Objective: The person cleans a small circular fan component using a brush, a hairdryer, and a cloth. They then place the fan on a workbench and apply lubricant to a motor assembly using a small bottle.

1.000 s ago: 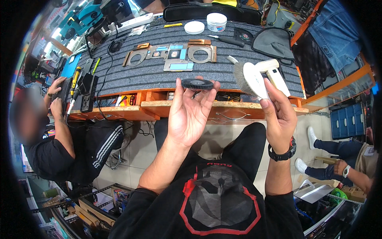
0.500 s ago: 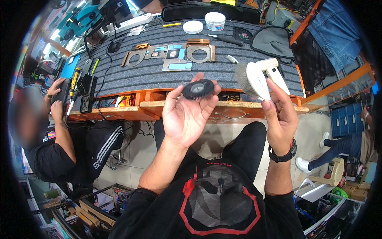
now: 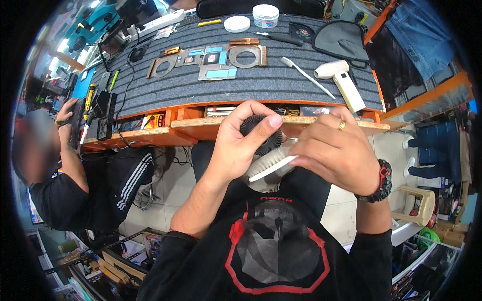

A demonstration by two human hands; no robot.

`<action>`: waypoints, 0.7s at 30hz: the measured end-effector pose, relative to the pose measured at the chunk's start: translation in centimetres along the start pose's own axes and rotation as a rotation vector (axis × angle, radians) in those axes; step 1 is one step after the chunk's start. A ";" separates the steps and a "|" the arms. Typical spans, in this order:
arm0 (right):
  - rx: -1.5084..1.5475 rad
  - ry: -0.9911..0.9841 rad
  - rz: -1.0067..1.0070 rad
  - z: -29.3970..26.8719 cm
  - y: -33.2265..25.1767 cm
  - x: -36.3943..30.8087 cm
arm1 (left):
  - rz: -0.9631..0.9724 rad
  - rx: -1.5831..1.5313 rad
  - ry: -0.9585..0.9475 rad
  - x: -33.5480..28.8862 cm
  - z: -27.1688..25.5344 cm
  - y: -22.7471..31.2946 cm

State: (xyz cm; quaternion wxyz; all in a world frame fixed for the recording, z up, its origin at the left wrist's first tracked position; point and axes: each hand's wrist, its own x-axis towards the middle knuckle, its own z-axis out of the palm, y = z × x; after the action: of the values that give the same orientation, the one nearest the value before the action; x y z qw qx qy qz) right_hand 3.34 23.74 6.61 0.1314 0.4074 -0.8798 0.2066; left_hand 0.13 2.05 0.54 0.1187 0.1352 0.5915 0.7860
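The counter (image 3: 271,85) carries, far left, a metal plate (image 3: 207,59) with unfilled openings. Nearer, the right hand (image 3: 334,150) and left hand (image 3: 235,143) have fingers grasping, respectively, a white brush (image 3: 269,164) and, near its bristles, a dark fan wheel (image 3: 250,126); brushing seems under way, unfinished.

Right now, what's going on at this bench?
The person's left hand holds a round black fan wheel. The right hand holds a white-backed brush, its bristles right by the wheel; whether they touch is unclear. On the striped mat lie a metal frame, a thin white brush and a white dryer-shaped tool.
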 end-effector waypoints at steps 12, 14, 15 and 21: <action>0.028 -0.075 0.023 -0.1 0.5 0.2 | 0.239 0.355 -0.007 -1.3 -0.9 0.6; 0.013 -0.066 0.013 -0.2 0.4 0.1 | 0.241 0.380 -0.013 -1.1 -0.9 0.8; 0.012 -0.058 0.007 0.0 0.3 0.1 | 0.242 0.401 -0.015 -1.1 -0.8 0.9; 0.022 -0.088 0.003 0.1 0.4 0.4 | 0.200 0.399 -0.048 -1.0 -0.7 1.3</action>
State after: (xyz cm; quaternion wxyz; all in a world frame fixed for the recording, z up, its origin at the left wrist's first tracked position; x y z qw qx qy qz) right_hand 2.77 23.66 6.57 0.0877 0.4161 -0.8831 0.1985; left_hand 0.78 0.67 1.57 0.0252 0.2324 0.7161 0.6576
